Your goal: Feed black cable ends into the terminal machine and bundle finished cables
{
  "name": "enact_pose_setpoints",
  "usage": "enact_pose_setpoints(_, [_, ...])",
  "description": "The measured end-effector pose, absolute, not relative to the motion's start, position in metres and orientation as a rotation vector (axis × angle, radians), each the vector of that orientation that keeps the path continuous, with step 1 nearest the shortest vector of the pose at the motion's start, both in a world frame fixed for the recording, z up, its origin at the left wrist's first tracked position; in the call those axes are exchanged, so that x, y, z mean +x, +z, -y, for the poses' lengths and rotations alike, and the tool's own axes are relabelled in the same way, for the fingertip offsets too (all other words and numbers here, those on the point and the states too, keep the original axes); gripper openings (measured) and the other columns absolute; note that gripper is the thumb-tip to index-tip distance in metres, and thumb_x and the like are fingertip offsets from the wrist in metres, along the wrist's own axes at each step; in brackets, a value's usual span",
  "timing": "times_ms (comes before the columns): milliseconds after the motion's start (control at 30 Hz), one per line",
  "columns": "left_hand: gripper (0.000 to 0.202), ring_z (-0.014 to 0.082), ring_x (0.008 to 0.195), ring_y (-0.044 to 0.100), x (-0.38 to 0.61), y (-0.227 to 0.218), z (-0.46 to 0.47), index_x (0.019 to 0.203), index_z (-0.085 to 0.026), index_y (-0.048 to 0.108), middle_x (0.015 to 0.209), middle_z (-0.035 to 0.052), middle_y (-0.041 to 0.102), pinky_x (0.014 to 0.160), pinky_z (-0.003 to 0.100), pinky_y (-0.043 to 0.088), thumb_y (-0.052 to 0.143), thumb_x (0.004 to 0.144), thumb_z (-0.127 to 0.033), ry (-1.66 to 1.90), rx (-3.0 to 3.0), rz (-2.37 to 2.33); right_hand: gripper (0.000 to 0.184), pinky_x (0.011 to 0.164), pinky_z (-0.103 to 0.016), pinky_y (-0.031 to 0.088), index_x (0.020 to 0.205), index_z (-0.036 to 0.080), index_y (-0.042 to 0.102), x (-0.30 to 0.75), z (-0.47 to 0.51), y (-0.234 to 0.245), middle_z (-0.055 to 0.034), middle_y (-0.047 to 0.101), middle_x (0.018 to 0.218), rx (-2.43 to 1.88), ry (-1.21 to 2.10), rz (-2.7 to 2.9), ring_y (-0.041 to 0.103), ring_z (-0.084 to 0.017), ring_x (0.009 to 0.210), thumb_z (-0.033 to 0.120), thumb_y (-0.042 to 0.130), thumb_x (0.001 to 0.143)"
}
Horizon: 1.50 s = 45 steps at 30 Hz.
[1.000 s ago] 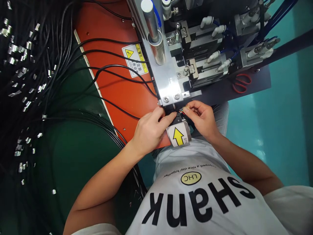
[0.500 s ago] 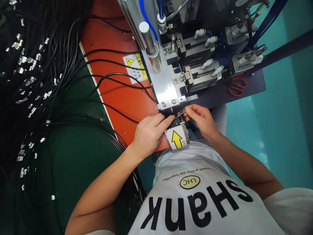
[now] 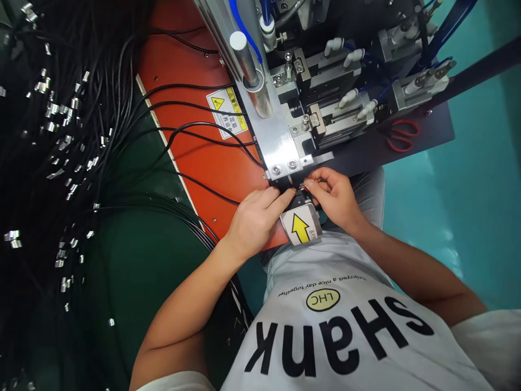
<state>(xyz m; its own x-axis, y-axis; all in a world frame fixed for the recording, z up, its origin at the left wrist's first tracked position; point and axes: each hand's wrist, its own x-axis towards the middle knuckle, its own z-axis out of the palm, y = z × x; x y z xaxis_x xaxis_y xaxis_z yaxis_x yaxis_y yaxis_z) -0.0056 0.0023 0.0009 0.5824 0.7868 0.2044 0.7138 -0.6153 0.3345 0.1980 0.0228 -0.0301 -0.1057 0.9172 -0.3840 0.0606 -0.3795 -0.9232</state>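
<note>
At the front end of a machine with a metal plate [image 3: 273, 144], my two hands work close together. My left hand [image 3: 254, 217] is closed on a black cable [image 3: 207, 188] that runs in from the left, its fingertips at the small black fixture [image 3: 300, 200]. My right hand [image 3: 336, 198] pinches the thin wires [image 3: 303, 188] at the cable's end, just right of the left fingertips. A bit of red and white shows there; the wire tips are mostly hidden by the fingers. Just below the fixture is a label with a yellow arrow [image 3: 300, 227].
Several black cables cross the orange board [image 3: 195, 157], which bears a warning sticker [image 3: 227, 113]. A large bundle of cables with shiny metal ends [image 3: 52, 111] lies on the left over a green surface [image 3: 134, 271]. Red-handled scissors [image 3: 402, 136] rest on the machine's dark base.
My right hand has come slightly closer to my left fingertips, and less of the thin wires shows. The whole view has shifted a little.
</note>
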Motion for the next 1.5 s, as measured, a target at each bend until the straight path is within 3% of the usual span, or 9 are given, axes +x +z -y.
enact_pose_setpoints(167, [0.037,0.0171,0.085,0.063,-0.006,0.003,-0.004,0.126,-0.014,0.059,0.096,0.0096,0.067,0.071,0.028,0.050,0.033,0.100,-0.012,0.449,2.568,-1.212,0.020,0.052,-0.025,0.038,0.081,0.017,0.064,0.207,-0.022,-0.028,0.0037,0.052,0.058,-1.460,1.703,1.051,0.046,-0.009,0.050,0.035,0.063,0.090])
enact_pose_setpoints(367, [0.036,0.0167,0.084,0.063,-0.005,0.005,-0.006,0.125,-0.014,0.059,0.096,0.0091,0.068,0.070,0.027,0.050,0.035,0.100,-0.012,0.450,2.563,-1.209,0.017,0.064,-0.031,0.048,0.096,0.024,0.066,0.209,-0.003,-0.025,-0.0011,0.064,0.090,-1.479,1.149,1.370,0.055,-0.013,0.062,0.033,0.073,0.083])
enact_pose_setpoints(533, [0.036,0.0170,0.084,0.063,-0.005,0.006,-0.006,0.126,-0.014,0.059,0.095,0.0091,0.068,0.070,0.028,0.051,0.034,0.100,-0.012,0.444,2.566,-1.216,0.008,0.073,-0.035,0.049,0.088,0.025,0.067,0.206,-0.009,-0.023,-0.0042,0.064,0.090,-1.414,1.027,1.585,0.058,-0.017,0.074,0.029,0.061,0.092])
enact_pose_setpoints(733, [0.037,0.0167,0.082,0.062,-0.005,0.004,-0.006,0.127,-0.016,0.058,0.095,0.0089,0.067,0.070,0.028,0.050,0.033,0.100,-0.013,0.415,2.569,-1.220,0.019,0.052,-0.026,0.042,0.087,0.021,0.061,0.208,-0.013,-0.037,0.0000,0.058,0.077,-1.413,1.442,1.266,0.051,-0.012,0.059,0.039,0.063,0.091])
enact_pose_setpoints(867, [0.034,0.0161,0.078,0.060,-0.005,0.002,-0.005,0.123,-0.015,0.059,0.088,0.0071,0.066,0.067,0.027,0.047,0.035,0.100,-0.014,0.413,2.608,-1.242,0.019,0.056,-0.028,0.046,0.107,0.023,0.064,0.214,-0.009,-0.033,-0.0016,0.062,0.091,-1.425,1.370,1.339,0.052,-0.011,0.058,0.037,0.060,0.093])
enact_pose_setpoints(967, [0.030,0.0152,0.072,0.057,-0.005,0.001,-0.005,0.117,-0.016,0.061,0.082,0.0054,0.064,0.065,0.027,0.045,0.036,0.100,-0.016,0.394,2.621,-1.284,0.028,0.078,-0.035,0.052,0.123,0.028,0.063,0.218,-0.003,-0.028,-0.0053,0.064,0.108,-1.371,1.184,1.550,0.063,-0.018,0.082,0.029,0.055,0.096])
enact_pose_setpoints(1033, [0.027,0.0150,0.070,0.056,-0.005,0.000,-0.004,0.114,-0.016,0.061,0.082,0.0054,0.064,0.065,0.027,0.045,0.038,0.100,-0.016,0.389,2.615,-1.297,0.027,0.088,-0.039,0.051,0.120,0.030,0.067,0.219,-0.002,-0.029,-0.0063,0.066,0.111,-1.341,1.129,1.628,0.063,-0.022,0.098,0.028,0.054,0.097])
enact_pose_setpoints(1233, [0.024,0.0193,0.085,0.058,-0.003,0.001,0.000,0.114,-0.018,0.063,0.089,0.0083,0.063,0.071,0.031,0.044,0.046,0.097,-0.015,0.476,2.602,-1.384,0.023,0.054,-0.028,0.046,0.100,0.023,0.067,0.217,-0.015,-0.035,-0.0023,0.068,0.091,-1.395,1.582,1.186,0.055,-0.011,0.056,0.044,0.060,0.093])
enact_pose_setpoints(1500, [0.031,0.0200,0.085,0.054,0.003,0.002,0.009,0.121,-0.017,0.062,0.095,0.0118,0.063,0.073,0.034,0.047,0.046,0.095,-0.011,0.563,2.557,-1.387,0.025,0.058,-0.026,0.045,0.084,0.019,0.062,0.206,-0.029,-0.032,0.0020,0.061,0.074,-1.338,1.799,0.978,0.053,-0.009,0.055,0.043,0.069,0.086])
